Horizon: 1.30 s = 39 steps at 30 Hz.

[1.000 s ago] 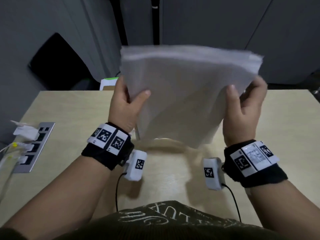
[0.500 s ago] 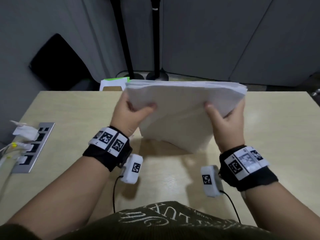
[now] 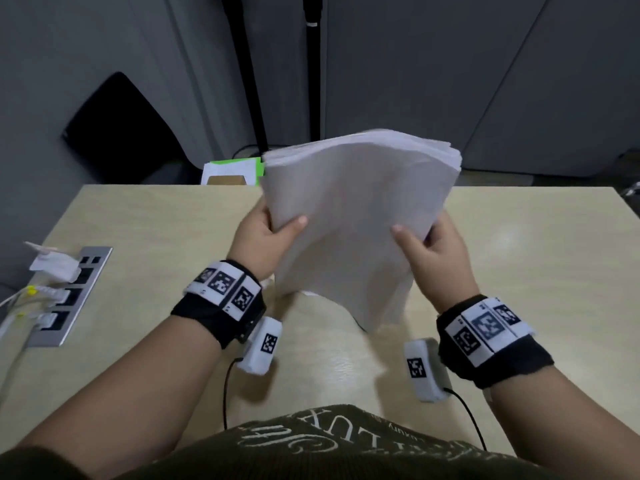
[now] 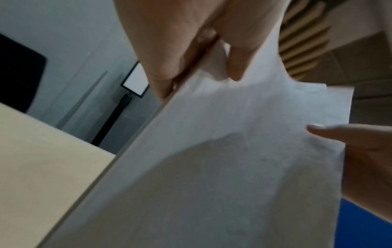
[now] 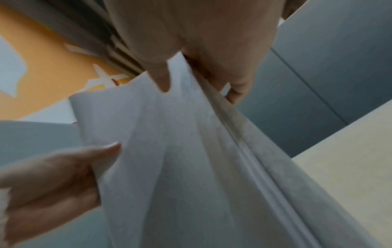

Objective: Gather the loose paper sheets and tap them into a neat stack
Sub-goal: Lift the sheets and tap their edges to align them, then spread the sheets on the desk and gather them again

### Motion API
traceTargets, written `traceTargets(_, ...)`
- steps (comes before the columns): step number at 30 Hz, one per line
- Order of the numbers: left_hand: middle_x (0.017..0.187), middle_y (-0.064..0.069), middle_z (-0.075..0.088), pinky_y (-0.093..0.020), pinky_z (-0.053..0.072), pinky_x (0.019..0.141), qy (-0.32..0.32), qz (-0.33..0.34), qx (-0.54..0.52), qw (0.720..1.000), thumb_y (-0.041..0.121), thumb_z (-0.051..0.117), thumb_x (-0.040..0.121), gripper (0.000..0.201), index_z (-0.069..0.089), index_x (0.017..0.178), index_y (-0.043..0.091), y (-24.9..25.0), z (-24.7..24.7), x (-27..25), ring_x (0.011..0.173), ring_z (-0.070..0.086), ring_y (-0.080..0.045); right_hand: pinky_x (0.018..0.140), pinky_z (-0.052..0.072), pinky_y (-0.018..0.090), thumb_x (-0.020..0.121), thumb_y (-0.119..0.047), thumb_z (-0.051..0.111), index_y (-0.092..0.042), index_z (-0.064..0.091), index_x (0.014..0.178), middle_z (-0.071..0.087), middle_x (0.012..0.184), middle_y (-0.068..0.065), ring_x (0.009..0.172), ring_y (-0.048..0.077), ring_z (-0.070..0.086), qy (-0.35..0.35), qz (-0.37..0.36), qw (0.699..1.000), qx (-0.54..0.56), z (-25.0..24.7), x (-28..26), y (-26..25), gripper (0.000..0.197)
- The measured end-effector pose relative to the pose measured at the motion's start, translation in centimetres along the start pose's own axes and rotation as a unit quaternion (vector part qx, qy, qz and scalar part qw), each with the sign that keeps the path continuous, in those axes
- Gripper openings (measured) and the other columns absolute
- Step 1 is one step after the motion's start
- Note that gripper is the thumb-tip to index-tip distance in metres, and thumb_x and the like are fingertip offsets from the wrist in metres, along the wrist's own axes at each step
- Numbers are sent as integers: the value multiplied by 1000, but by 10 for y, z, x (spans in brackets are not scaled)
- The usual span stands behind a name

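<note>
- paper stack [image 3: 356, 216] is up on edge over the table [image 3: 156, 230], bottom edge bowed and just about touching the wood.
- my left hand [image 3: 263, 237] pinches its 9 o'clock side, thumb on front.
- my right hand [image 3: 433, 251] pinches the 3 o'clock side, same way.
- top edges look fanned at 1 o'clock: tap crooked and sheets may slide out.
- power strip [image 3: 65, 296] sits off at 9 o'clock.

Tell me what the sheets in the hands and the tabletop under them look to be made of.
Sheets: thin white paper with a matte finish; they bow and crease between the left hand and right hand, and the layered edges fan out at the top corner.
Tabletop: looks like pale wood-pattern laminate, smooth and slightly glossy, with soft light reflections; solid wood cannot be ruled out.
</note>
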<state>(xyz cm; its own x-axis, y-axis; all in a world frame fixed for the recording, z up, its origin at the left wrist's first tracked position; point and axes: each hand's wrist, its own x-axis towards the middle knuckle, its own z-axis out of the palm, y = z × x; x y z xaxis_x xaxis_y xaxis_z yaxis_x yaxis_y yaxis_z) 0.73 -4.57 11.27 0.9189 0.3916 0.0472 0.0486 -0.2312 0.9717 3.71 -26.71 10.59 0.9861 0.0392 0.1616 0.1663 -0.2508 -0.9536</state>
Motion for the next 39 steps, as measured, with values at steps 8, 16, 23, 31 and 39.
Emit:
traceTargets(8,83,19,70,-22,51,75,26,121,-124,985,23,68,75,30,53,100,30,31,-7,5,80,64,-1,85,51,24,88,-27,61,-29,42,124,59,112,-11,99,1,60,100,-91,985,104,-5,6,-24,40)
traceTargets(16,88,-11,67,-34,49,79,25,-56,73,995,30,64,85,23,67,93,9,2,7,-1,87,64,-26,75,48,28,90,-19,58,-22,54,111,62,94,-15,88,4,60,18,0,1000,-17,6,5,10,22)
traceTargets(23,84,10,65,-16,50,65,155,-74,-43,984,21,59,89,3,60,90,19,-3,-11,9,81,63,-11,63,40,28,86,-31,64,-17,45,120,56,96,-8,83,13,56,-64,128,979,-145,-4,-2,37,41)
traceTargets(31,56,4,45,-33,39,67,183,-183,-53,964,36,57,82,26,49,64,20,-33,-17,9,53,45,-21,91,53,39,81,-29,71,-12,49,129,72,107,3,96,15,70,-224,330,909,-121,12,-23,98,56)
traceTargets(39,80,-9,62,-34,47,79,170,-282,-36,944,46,56,79,39,62,94,10,-56,-13,7,79,61,-28,60,47,22,84,-7,64,-5,69,91,71,79,8,73,16,63,-264,392,879,-54,30,-29,102,9)
